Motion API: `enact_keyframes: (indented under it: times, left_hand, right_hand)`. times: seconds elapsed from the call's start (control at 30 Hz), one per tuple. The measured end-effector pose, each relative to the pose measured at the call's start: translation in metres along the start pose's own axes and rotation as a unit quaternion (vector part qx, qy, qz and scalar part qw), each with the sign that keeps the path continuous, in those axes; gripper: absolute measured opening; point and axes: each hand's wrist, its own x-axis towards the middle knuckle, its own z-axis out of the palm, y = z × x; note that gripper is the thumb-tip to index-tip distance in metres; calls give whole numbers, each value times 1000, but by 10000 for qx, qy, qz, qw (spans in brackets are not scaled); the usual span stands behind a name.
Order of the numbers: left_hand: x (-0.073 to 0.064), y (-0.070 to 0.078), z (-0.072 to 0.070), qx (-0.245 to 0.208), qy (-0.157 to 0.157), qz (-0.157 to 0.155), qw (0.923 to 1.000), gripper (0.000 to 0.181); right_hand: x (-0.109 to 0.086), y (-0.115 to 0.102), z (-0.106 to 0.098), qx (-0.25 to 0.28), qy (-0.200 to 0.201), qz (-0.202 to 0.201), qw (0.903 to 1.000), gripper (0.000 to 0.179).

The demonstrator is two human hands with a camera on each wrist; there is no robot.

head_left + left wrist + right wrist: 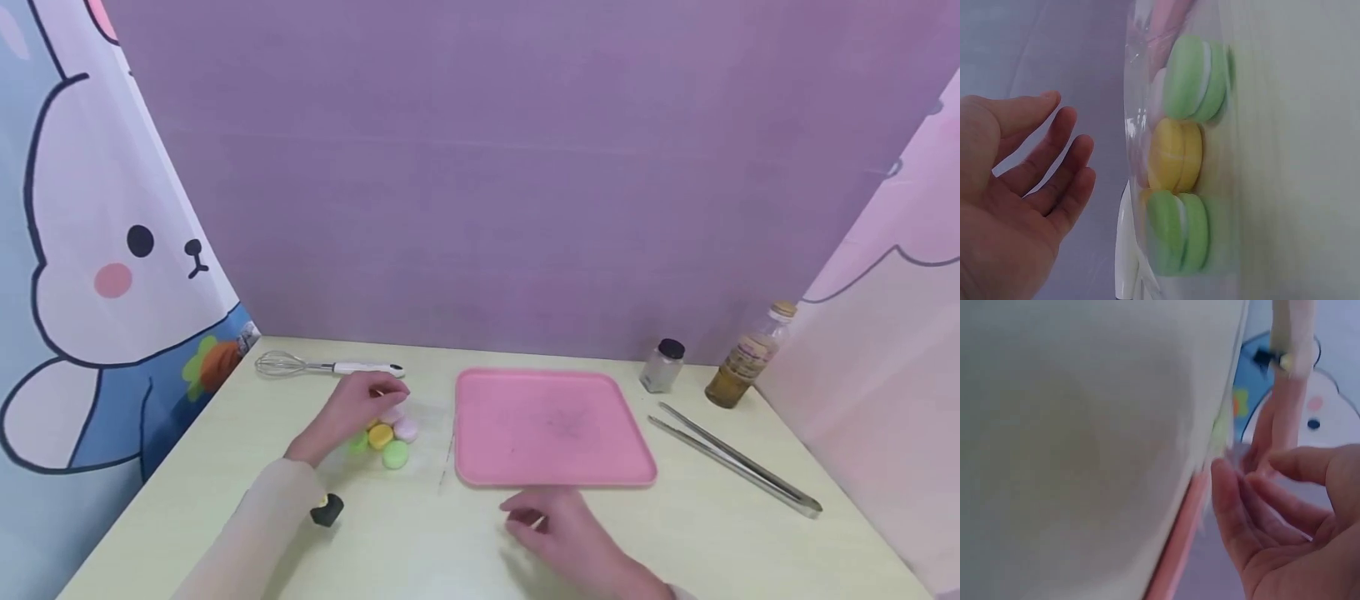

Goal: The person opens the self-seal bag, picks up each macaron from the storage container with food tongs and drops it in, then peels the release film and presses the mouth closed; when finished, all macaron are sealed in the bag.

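My left hand point(356, 408) hovers above a group of macarons, its fingers bent loosely and holding nothing. In the left wrist view, green macarons point(1186, 78) and a yellow macaron point(1174, 154) stand inside a clear plastic container point(1135, 125), apart from the fingers. Pale lilac macarons point(406, 430) lie beside them, partly hidden by the hand. By the front edge of a pink rectangular tray point(555, 475) is my right hand point(562, 533), its fingers loosely curved with nothing between them. Whether it touches the tray I cannot tell.
A whisk point(330, 367) with a white handle lies at the back left. To the tray's right are a small jar point(662, 371) with a black lid, a corked bottle point(745, 358) of brown liquid and metal tongs point(738, 462). A purple wall point(510, 208) rises behind the table.
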Motion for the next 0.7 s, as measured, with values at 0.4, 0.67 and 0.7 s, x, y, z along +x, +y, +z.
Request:
enact_keyframes:
  times: [0.4,0.67,0.7]
  left_hand:
    - [38,0,17,451,-833,-182,9953,16]
    - [48,-3,31,648,-1181,-99,9908,19]
    - [49,-3,32,613,-1234,-65,9904,19]
  right_hand:
    - [38,-18,59,2338,279,1775,9556,14]
    - [60,-22,83,3760,720,2758,8817,22]
    - [62,-23,86,3926,768,2796,8728,23]
